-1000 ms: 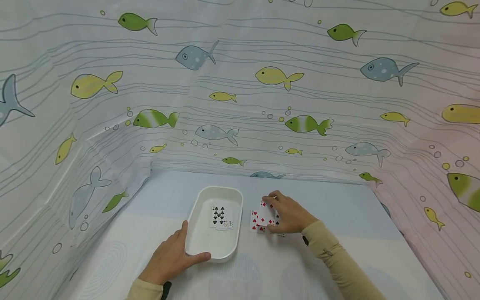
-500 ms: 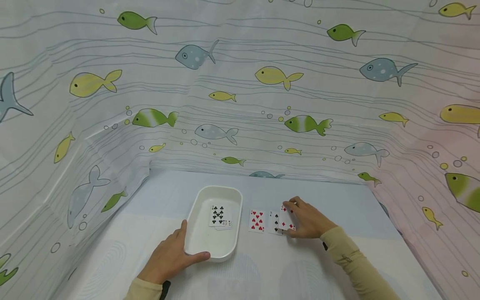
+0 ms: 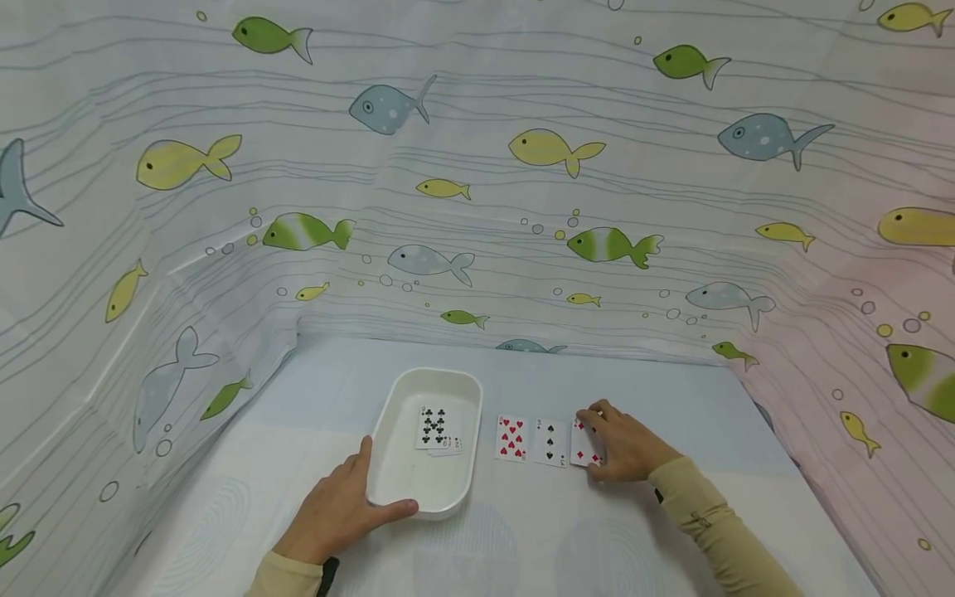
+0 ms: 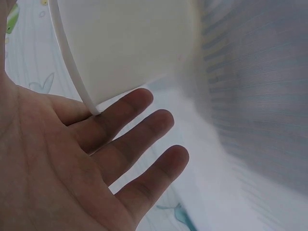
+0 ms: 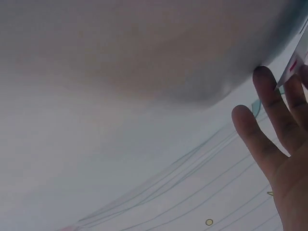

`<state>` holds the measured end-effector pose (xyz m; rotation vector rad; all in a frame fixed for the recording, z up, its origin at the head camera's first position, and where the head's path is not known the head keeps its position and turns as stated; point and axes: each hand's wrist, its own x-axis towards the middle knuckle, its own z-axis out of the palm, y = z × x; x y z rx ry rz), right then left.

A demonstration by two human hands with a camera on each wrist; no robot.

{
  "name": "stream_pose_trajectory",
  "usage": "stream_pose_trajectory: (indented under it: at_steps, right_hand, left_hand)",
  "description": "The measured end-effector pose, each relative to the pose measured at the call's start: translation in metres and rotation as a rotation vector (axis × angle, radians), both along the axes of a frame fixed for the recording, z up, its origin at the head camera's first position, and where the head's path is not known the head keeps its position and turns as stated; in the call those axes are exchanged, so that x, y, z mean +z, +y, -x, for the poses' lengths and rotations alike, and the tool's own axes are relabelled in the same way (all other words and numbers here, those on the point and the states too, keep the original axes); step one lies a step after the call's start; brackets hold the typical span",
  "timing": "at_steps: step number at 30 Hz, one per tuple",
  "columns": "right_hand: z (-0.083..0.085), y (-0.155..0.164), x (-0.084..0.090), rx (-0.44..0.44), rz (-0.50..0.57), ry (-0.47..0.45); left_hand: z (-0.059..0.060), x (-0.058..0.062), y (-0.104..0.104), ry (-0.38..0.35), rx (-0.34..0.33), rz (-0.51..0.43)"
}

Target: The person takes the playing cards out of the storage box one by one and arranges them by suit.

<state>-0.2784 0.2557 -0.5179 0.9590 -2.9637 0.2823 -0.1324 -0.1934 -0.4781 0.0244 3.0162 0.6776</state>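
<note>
In the head view, my right hand (image 3: pixel 629 444) holds a playing card with red diamonds (image 3: pixel 584 444) between thumb and fingertips, low at the right end of a row. Left of it lie a three of spades (image 3: pixel 550 452) and a card of red hearts (image 3: pixel 511 438), face up. The right wrist view catches only a corner of the diamonds card (image 5: pixel 294 61) by the fingers. My left hand (image 3: pixel 336 510) rests against the near left corner of a white plastic tub (image 3: pixel 386 481), thumb along its near rim. In the left wrist view, straight fingers (image 4: pixel 132 149) touch the tub's outside.
Inside the tub, a nine of clubs (image 3: pixel 431 429) lies over other cards (image 3: pixel 450 453) whose edges poke out. A pale patterned cloth (image 3: pixel 522 547) covers the table. Fish-printed curtain walls (image 3: pixel 492 224) rise at the back and on both sides.
My right hand has carried the diamonds card rightward, from above the hearts card, across the three of spades, to the row's right end. The left hand and tub stay in place.
</note>
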Motion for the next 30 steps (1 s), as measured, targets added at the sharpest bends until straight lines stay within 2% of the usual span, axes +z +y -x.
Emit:
stream_pose_trajectory:
  at_steps: [18, 26, 30]
  right_hand:
    - [-0.002, 0.002, -0.009, 0.042, -0.010, 0.020]
    - [0.000, -0.001, -0.004, 0.039, -0.020, 0.008]
    - [0.004, -0.009, 0.002, 0.040, 0.011, 0.022]
  left_hand:
    - [0.001, -0.004, -0.001, -0.009, 0.004, -0.004]
    - [0.000, -0.002, -0.001, 0.000, 0.004, -0.012]
    - [0.000, 0.000, 0.000, 0.004, 0.002, -0.013]
